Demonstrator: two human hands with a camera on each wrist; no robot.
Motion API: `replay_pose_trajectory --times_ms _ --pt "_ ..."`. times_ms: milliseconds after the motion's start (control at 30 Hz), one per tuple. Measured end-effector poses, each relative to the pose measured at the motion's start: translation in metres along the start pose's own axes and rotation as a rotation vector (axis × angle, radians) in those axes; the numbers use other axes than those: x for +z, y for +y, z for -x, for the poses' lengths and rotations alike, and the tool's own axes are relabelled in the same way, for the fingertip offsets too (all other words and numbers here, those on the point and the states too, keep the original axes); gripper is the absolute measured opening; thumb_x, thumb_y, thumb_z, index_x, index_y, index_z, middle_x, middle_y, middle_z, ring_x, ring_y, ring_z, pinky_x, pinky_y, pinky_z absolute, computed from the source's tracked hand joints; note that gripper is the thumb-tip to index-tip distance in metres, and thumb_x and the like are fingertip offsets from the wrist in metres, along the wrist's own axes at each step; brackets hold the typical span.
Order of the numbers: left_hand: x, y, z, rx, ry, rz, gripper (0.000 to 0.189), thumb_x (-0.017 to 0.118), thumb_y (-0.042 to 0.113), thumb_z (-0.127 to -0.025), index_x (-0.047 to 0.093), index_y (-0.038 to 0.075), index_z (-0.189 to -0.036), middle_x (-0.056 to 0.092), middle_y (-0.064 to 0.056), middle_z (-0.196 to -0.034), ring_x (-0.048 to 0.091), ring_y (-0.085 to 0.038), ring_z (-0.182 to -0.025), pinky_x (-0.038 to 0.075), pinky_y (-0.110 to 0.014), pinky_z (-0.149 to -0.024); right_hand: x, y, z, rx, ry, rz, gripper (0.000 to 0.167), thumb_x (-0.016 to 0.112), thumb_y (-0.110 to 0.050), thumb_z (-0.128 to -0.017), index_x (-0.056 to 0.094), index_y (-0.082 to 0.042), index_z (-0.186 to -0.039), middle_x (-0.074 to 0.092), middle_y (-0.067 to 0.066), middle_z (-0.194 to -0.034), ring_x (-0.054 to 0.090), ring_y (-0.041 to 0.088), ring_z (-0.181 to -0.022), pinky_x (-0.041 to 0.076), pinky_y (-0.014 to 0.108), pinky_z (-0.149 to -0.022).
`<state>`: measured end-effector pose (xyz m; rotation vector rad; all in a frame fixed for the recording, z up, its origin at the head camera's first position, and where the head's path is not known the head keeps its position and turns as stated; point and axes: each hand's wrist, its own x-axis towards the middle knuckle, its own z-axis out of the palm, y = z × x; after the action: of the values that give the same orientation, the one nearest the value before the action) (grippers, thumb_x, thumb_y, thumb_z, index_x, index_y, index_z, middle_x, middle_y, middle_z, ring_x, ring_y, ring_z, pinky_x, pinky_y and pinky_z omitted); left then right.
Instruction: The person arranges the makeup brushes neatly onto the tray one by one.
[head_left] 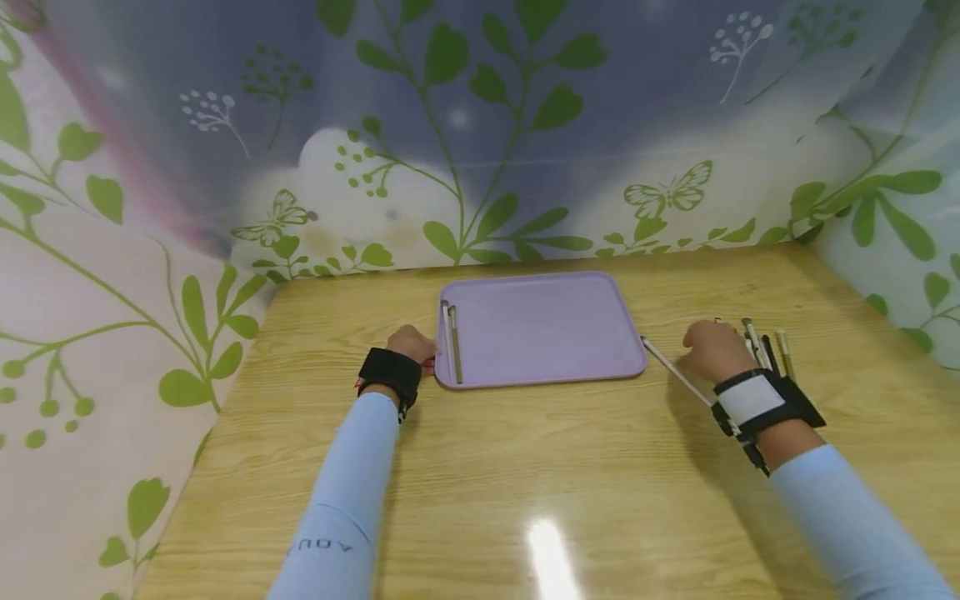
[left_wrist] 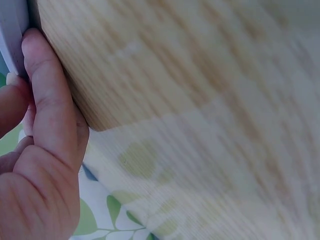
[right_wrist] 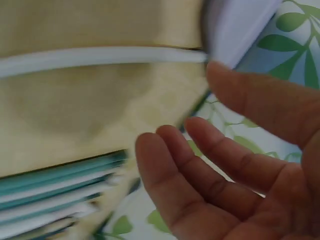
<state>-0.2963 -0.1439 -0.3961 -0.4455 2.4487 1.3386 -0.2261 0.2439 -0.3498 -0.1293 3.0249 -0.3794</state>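
Note:
A lilac tray (head_left: 540, 329) lies on the wooden table. My left hand (head_left: 412, 346) pinches its left rim; in the left wrist view the fingers (left_wrist: 47, 95) lie along the tray's edge (left_wrist: 12, 37). Inside the tray, near that side, a white-handled brush (head_left: 448, 342) and an olive-handled brush (head_left: 456, 346) lie side by side. My right hand (head_left: 716, 352) is over the table right of the tray, thumb and fingers apart, nothing between them. Beside it, a slim white brush (head_left: 675, 371) lies slanting, one end close to the tray's lower right corner.
Several more slim brushes (head_left: 785, 354) lie in a group just right of my right hand, partly hidden by it; teal and white handles (right_wrist: 60, 190) show in the right wrist view. A leaf-patterned covering (head_left: 480, 150) borders the table (head_left: 480, 467) at the back and sides.

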Motion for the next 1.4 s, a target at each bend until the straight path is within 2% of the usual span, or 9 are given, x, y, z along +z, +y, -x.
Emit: replay_pose_trajectory --times_ms 100,233,400,700,833,933,1033,1200,1400 --pt "-0.001 0.002 0.005 0.002 0.005 0.002 0.023 0.056 0.008 -0.079 0.057 -0.003 -0.099 0.051 -0.007 -0.062 0.051 -0.012 -0.051 0.052 -0.024 -0.051 0.011 0.012 0.009 0.018 -0.034 -0.013 0.025 0.064 -0.016 -0.07 0.064 0.008 -0.079 0.061 0.022 -0.071 0.056 0.032 -0.061 0.047 0.036 -0.049" --pt "0.0 0.003 0.007 0.001 0.005 0.02 0.023 0.055 0.007 -0.08 0.056 -0.003 -0.101 0.051 -0.007 -0.065 0.051 -0.012 -0.051 0.052 -0.024 -0.052 0.021 0.017 0.013 0.039 0.018 -0.005 0.018 0.067 -0.014 -0.066 0.063 0.0 -0.057 0.054 0.004 -0.046 0.045 0.017 -0.043 0.036 0.028 -0.037" --pt "0.002 -0.001 0.003 -0.006 0.012 0.028 0.022 0.056 0.008 -0.079 0.056 -0.002 -0.099 0.052 -0.008 -0.067 0.052 -0.012 -0.052 0.052 -0.024 -0.051 0.027 0.02 0.011 0.082 0.059 0.026 0.017 0.068 -0.012 -0.064 0.062 0.002 -0.057 0.056 0.009 -0.05 0.05 0.022 -0.046 0.04 0.032 -0.038" --pt "0.001 0.0 -0.001 -0.007 0.009 0.043 0.023 0.057 0.007 -0.079 0.057 -0.002 -0.1 0.054 -0.008 -0.066 0.053 -0.012 -0.05 0.052 -0.024 -0.05 0.02 0.026 0.004 0.061 -0.013 0.035 0.024 0.062 -0.015 -0.061 0.052 -0.009 -0.04 0.044 0.0 -0.042 0.041 0.016 -0.041 0.035 0.025 -0.036" --pt "0.0 0.002 0.002 -0.006 0.022 0.027 0.021 0.057 0.008 -0.078 0.058 -0.002 -0.097 0.053 -0.008 -0.061 0.053 -0.012 -0.046 0.052 -0.025 -0.05 0.01 0.017 0.004 0.046 -0.062 -0.026 0.029 0.058 -0.015 -0.066 0.048 -0.012 -0.039 0.037 -0.006 -0.038 0.035 0.01 -0.038 0.03 0.021 -0.036" --pt "0.0 0.003 0.005 -0.006 0.022 0.019 0.021 0.056 0.008 -0.078 0.059 -0.003 -0.096 0.052 -0.008 -0.058 0.054 -0.013 -0.045 0.053 -0.026 -0.051 -0.005 0.001 0.0 0.029 -0.078 -0.091 0.031 0.057 -0.015 -0.07 0.049 -0.011 -0.04 0.037 -0.007 -0.037 0.032 0.007 -0.036 0.027 0.019 -0.038" --pt "-0.001 0.003 0.008 -0.013 0.017 0.011 0.021 0.056 0.008 -0.079 0.058 -0.003 -0.097 0.054 -0.008 -0.06 0.055 -0.013 -0.047 0.053 -0.027 -0.051 -0.025 -0.026 -0.011 0.008 -0.038 -0.142 0.028 0.056 -0.016 -0.071 0.053 -0.009 -0.044 0.043 -0.005 -0.039 0.032 0.007 -0.037 0.027 0.019 -0.038" --pt "-0.002 0.002 0.01 -0.018 0.003 0.019 0.022 0.055 0.008 -0.08 0.058 -0.002 -0.099 0.055 -0.009 -0.065 0.056 -0.014 -0.052 0.053 -0.026 -0.053 -0.051 -0.087 -0.036 -0.005 0.055 -0.221 0.016 0.059 -0.018 -0.071 0.063 -0.004 -0.065 0.058 0.001 -0.052 0.049 0.011 -0.047 0.037 0.021 -0.043" --pt "0.0 0.005 0.008 -0.018 0.013 0.039 0.021 0.056 0.009 -0.079 0.058 -0.003 -0.096 0.054 -0.008 -0.06 0.055 -0.013 -0.047 0.053 -0.026 -0.052 -0.034 -0.153 -0.073 0.021 0.056 -0.295 0.016 0.062 -0.019 -0.068 0.067 -0.003 -0.069 0.06 -0.001 -0.051 0.057 0.011 -0.05 0.042 0.02 -0.047"
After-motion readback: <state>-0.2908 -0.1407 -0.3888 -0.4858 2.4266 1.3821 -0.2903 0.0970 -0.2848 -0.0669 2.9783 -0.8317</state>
